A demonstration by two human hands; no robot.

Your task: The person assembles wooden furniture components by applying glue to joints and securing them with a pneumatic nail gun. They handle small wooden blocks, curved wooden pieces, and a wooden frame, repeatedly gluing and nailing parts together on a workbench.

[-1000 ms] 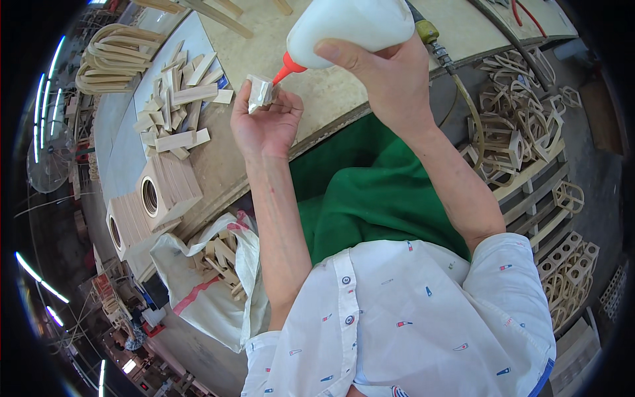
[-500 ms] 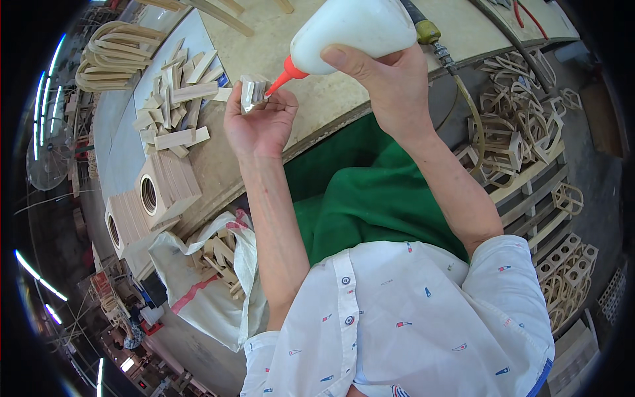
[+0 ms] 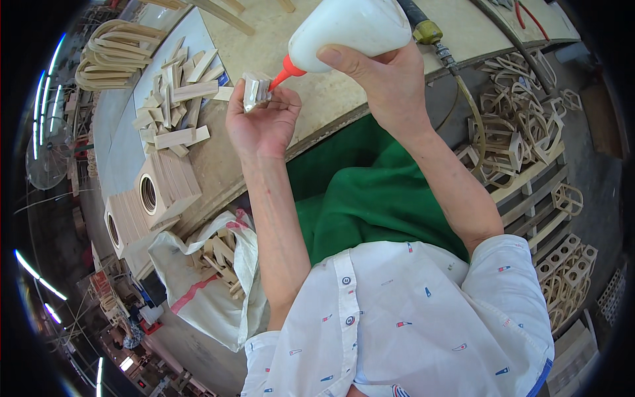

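Note:
My right hand is wrapped round a white squeeze glue bottle, tipped so that its red nozzle points down to the left. In my left hand, palm up, a small stack of wooden pieces is gripped between thumb and fingers. White, shiny glue shows on the face of the stack. The nozzle's tip is at the stack's right side, seemingly touching it. Both hands are over the front part of the worktable.
Loose wooden strips lie heaped to the left, with bent wooden loops behind. Wooden blocks with round holes stand at the table's left edge, near a white sack of offcuts. An air tool with a hose lies at right.
My left hand has turned the stack a little and moved slightly right. The bottle in my right hand has shifted slightly left, its nozzle staying at the stack.

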